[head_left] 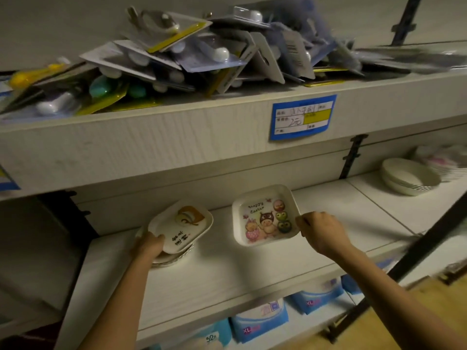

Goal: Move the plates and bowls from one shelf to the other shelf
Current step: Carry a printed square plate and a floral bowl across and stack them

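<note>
Fingers of the left hand [149, 245] curl round the near edge of the top square plate [180, 227] on a small stack [174, 257] on the middle shelf [227, 269]. Right hand [322, 233] pinches the rim of the cartoon plate [265, 215], tilted just above the shelf.

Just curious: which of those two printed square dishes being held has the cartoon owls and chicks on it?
The dish in the right hand, the Easter dish. It shows colourful owls and chicks; the dish in the left hand, the swirl dish, has an orange swirl and dark writing.
</note>
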`<action>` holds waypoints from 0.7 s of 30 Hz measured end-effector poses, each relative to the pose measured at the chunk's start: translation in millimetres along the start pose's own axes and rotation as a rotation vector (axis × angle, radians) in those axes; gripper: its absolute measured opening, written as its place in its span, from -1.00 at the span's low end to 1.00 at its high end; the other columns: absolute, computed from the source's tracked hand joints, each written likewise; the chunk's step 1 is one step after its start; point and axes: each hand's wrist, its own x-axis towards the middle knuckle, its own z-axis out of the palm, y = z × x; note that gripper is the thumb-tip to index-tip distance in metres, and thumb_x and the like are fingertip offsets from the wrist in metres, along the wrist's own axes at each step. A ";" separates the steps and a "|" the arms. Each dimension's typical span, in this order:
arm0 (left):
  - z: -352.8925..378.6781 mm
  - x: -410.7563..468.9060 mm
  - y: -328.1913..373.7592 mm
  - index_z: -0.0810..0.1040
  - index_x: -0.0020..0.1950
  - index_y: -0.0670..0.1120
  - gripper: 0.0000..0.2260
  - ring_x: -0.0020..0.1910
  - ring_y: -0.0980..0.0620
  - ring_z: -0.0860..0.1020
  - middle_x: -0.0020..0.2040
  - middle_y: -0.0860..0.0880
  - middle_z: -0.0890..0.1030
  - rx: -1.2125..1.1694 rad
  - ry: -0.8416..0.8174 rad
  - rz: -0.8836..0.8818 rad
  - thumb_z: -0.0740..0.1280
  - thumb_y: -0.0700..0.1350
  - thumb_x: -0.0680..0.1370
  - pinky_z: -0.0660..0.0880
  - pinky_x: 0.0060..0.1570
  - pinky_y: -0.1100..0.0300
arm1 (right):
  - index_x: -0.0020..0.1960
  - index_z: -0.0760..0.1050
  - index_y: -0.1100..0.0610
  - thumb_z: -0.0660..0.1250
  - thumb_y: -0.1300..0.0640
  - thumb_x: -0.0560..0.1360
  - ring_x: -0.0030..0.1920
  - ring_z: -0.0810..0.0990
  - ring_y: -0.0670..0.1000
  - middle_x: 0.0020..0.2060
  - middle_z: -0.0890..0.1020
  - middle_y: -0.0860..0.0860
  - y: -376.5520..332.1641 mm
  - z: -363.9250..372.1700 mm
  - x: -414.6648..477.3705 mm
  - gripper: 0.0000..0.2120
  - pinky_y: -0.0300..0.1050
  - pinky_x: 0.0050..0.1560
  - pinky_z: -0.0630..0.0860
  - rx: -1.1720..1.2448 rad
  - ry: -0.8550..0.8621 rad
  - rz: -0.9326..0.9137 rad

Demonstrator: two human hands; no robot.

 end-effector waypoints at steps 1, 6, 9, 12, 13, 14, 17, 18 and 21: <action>-1.5 -1.4 1.6 0.34 0.36 -0.27 -0.58 0.27 -0.26 0.42 0.31 -0.30 0.45 -0.043 -0.006 0.017 0.17 -0.09 0.56 0.40 0.26 -0.03 | -0.24 0.48 0.07 0.05 0.03 0.59 -0.23 0.57 0.08 -0.22 0.62 0.05 0.7 -0.3 -1.6 -0.67 -0.06 -0.22 0.51 0.003 0.001 0.010; -6.3 -27.7 15.7 0.40 0.28 -0.33 -0.64 0.22 -0.28 0.45 0.24 -0.35 0.48 -0.071 0.051 0.112 0.13 -0.15 0.58 0.38 0.11 0.02 | -0.26 0.49 0.09 0.05 0.01 0.59 -0.27 0.55 0.04 -0.27 0.60 0.03 12.1 -3.5 -16.2 -0.64 -0.12 -0.27 0.48 0.105 0.002 0.076; -9.0 -44.1 27.8 0.43 0.23 -0.31 -0.68 0.18 -0.28 0.47 0.20 -0.34 0.51 -0.096 0.052 0.227 0.14 -0.15 0.57 0.38 0.07 0.03 | -0.26 0.50 0.10 0.06 0.00 0.59 -0.30 0.52 0.01 -0.36 0.54 -0.03 28.3 -11.0 -29.3 -0.64 -0.07 -0.21 0.50 0.154 -0.002 0.143; -9.1 -59.5 43.5 0.48 0.14 -0.25 -0.62 0.09 -0.25 0.51 0.11 -0.29 0.56 -0.090 -0.028 0.340 0.14 -0.02 0.49 0.42 0.03 0.00 | -0.34 0.41 0.02 0.07 0.01 0.60 -0.37 0.44 -0.08 -0.41 0.46 -0.08 50.0 -20.4 -46.4 -0.63 -0.19 -0.30 0.41 0.215 0.006 0.197; -7.2 -65.9 49.9 0.50 0.09 -0.25 -0.57 0.05 -0.23 0.53 0.05 -0.27 0.58 -0.090 -0.047 0.377 0.13 0.02 0.41 0.43 0.00 0.00 | -0.35 0.40 0.01 0.08 0.02 0.60 -0.38 0.43 -0.09 -0.42 0.46 -0.08 57.9 -23.9 -53.1 -0.63 -0.22 -0.33 0.38 0.237 0.013 0.210; -4.7 -76.5 57.8 0.51 0.03 -0.24 -0.56 0.00 -0.20 0.54 -0.02 -0.25 0.59 -0.096 -0.068 0.406 0.11 0.04 0.36 0.41 -0.07 0.03 | -0.34 0.41 0.01 0.08 0.02 0.60 -0.39 0.43 -0.09 -0.41 0.47 -0.08 66.6 -27.0 -60.0 -0.64 -0.24 -0.34 0.38 0.257 0.018 0.225; 8.5 -120.4 83.1 0.45 -0.20 -0.19 -0.80 -0.25 -0.09 0.44 -0.28 -0.13 0.49 -0.134 -0.113 0.453 0.20 -0.05 0.47 0.27 -0.29 0.12 | -0.25 0.49 0.04 0.10 0.00 0.60 -0.38 0.47 -0.10 -0.39 0.51 -0.06 94.8 -36.7 -79.5 -0.68 -0.22 -0.33 0.42 0.284 0.043 0.278; 15.2 -132.3 89.3 0.42 -0.26 -0.14 -0.83 -0.31 -0.06 0.39 -0.35 -0.08 0.44 -0.147 -0.122 0.464 0.23 -0.09 0.49 0.23 -0.33 0.13 | -0.24 0.51 0.06 0.10 -0.01 0.59 -0.38 0.47 -0.09 -0.39 0.52 -0.05 105.4 -40.3 -85.6 -0.67 -0.21 -0.34 0.42 0.274 0.055 0.287; 37.3 -159.7 106.9 0.41 -0.23 -0.16 -0.86 -0.34 -0.04 0.35 -0.37 -0.06 0.41 -0.125 -0.155 0.542 0.22 -0.17 0.52 0.21 -0.35 0.13 | -0.29 0.49 0.05 0.10 -0.01 0.60 -0.38 0.51 -0.02 -0.42 0.52 -0.02 140.3 -52.7 -103.6 -0.64 -0.15 -0.38 0.40 0.264 0.100 0.300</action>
